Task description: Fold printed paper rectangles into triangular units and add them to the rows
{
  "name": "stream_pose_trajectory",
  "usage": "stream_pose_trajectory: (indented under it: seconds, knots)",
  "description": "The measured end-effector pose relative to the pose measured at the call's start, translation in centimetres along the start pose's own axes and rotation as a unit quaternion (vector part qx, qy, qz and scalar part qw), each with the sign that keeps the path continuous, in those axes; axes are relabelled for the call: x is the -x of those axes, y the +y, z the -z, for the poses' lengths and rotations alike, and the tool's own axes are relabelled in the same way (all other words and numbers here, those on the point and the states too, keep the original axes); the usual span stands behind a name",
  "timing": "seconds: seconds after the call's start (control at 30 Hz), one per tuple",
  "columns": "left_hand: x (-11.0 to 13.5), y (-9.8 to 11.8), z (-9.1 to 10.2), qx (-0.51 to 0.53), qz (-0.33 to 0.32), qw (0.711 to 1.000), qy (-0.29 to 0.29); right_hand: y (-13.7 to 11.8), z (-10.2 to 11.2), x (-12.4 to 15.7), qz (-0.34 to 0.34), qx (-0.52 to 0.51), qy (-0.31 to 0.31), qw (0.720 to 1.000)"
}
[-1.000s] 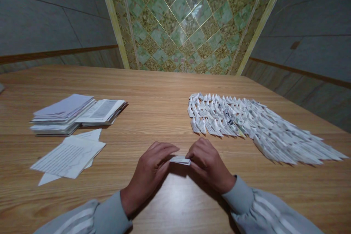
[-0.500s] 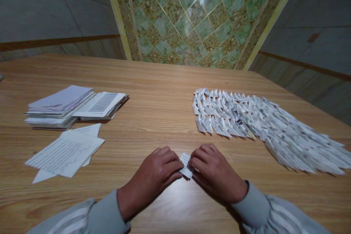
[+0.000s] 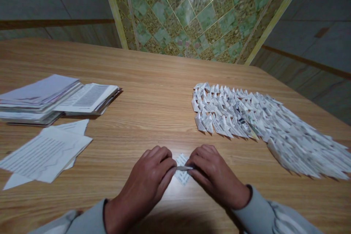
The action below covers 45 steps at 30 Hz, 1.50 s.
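Observation:
A small folded piece of printed paper [image 3: 182, 170] lies between my two hands at the near middle of the wooden table [image 3: 153, 109]. My left hand [image 3: 149, 181] pinches its left side with curled fingers. My right hand [image 3: 212, 173] pinches its right side, fingers closed on it. Part of the paper is hidden under my fingertips. Both wrists wear grey sleeves with pale stripes.
Rows of several small folded paper pieces [image 3: 263, 124] cover the table's right side. At the left stand stacked printed sheets and booklets [image 3: 55, 98], with loose printed sheets [image 3: 44, 153] nearer me. A green tiled floor [image 3: 192, 11] shows beyond the far edge.
My hands have drawn slightly closer to me and the paper between them has been turned and folded smaller. The view has shifted, so the stacks sit further left.

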<state>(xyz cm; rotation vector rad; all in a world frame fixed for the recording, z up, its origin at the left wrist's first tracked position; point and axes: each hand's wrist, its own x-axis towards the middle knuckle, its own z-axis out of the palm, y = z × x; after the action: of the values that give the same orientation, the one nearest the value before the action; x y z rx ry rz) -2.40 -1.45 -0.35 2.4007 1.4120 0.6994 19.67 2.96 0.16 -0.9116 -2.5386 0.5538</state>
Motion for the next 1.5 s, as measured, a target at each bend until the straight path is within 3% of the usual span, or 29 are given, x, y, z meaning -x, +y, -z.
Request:
stream_pose_trajectory:
  seconds: [0.23,0.43,0.87,1.5]
  knots:
    - [-0.1,0.0,0.0,-0.02,0.028,0.999,-0.002,-0.1,0.1,0.0,-0.039,-0.011,0.022,0.999]
    - [-0.2,0.3,0.2,-0.023,0.029,0.999,0.0,-0.2,0.0,0.1,-0.03,-0.013,0.053,0.998]
    - [-0.6,0.3,-0.4,-0.084,0.064,0.994,0.001,-1.4,0.2,-0.2,-0.132,0.0,0.025,0.991]
    - [-1.2,0.4,0.1,-0.094,0.12,0.988,-0.02,-1.8,-0.7,-0.4,-0.178,0.063,0.046,0.981]
